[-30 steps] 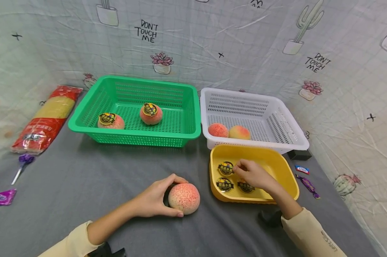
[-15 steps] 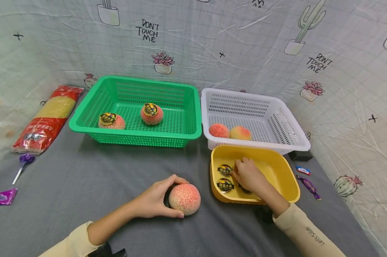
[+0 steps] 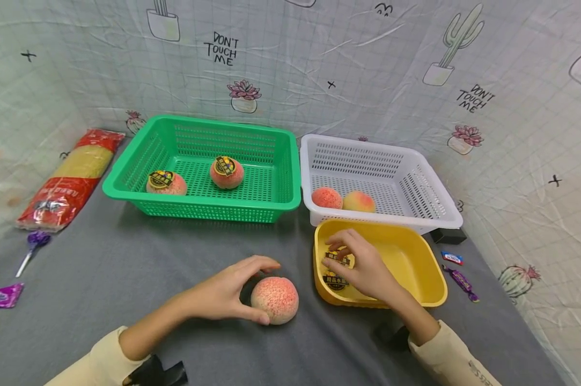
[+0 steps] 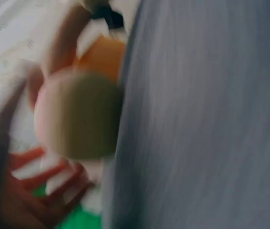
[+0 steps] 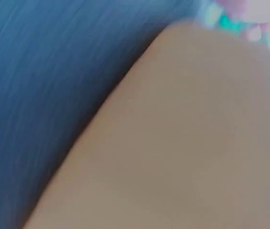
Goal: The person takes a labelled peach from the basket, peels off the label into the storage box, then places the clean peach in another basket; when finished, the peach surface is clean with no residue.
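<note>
The person wears long, pale cream sleeves, the left sleeve (image 3: 99, 359) ending at the wrist in a slightly rumpled cuff. The right sleeve (image 3: 442, 348) matches it and carries small dark lettering (image 3: 478, 371), too partial to read. A black, angular device (image 3: 160, 372) sits under the left wrist; a dark, blurred piece (image 3: 395, 338) shows beside the right cuff.

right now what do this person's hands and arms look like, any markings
The left hand and right hand are bare. The left sleeve and right sleeve are cream; the right bears blurred dark lettering. A black object sits beside the left sleeve, a dark one near the right.
</note>
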Demonstrator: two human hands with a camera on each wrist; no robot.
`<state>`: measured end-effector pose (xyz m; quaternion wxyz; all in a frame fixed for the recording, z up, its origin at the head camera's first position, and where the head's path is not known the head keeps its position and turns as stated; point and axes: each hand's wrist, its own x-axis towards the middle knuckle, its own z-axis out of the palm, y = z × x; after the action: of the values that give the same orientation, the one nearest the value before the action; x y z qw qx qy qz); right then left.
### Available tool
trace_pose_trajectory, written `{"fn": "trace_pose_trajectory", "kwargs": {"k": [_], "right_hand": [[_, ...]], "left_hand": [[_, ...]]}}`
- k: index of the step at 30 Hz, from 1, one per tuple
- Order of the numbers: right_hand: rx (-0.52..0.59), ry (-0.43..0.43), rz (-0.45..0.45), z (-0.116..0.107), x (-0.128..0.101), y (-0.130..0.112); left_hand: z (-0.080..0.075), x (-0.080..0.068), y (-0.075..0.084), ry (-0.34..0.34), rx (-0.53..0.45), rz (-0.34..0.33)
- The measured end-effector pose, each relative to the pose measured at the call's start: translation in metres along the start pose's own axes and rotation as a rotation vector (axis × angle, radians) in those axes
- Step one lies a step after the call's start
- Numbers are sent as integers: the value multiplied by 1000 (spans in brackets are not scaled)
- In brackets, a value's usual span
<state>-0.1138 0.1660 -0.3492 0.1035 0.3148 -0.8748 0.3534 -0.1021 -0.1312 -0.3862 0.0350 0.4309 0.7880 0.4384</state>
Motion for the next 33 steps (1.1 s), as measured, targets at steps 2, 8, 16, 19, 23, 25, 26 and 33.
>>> {"fn": "trace_pose_trajectory", "kwargs": {"k": [2,8,16,19,23,25,26,33], "right_hand": [[95,-10,-82,5,0,-13],[123,-142,-185,25,-4,-41],[52,-364,-106,51,-7,-55],[38,-398,-81,56,-6,-56],[29,-377,-88,58,-4,-56],[36,-362,-95,56,-4,-57],[46,-357,-98,54,-5,-57],[113,-261,-83,12,1,-65]], "left_hand": [[-16,6,3,47,34,9],[-60,39,-1,331,141,124],[-66,63,-16,289,373,-61],[-64,62,-19,305,388,-95],[-63,62,-20,348,383,-80],[-63,62,-19,351,381,-79],[-62,62,-19,349,381,-82],[-62,62,-16,345,379,-110]]}}
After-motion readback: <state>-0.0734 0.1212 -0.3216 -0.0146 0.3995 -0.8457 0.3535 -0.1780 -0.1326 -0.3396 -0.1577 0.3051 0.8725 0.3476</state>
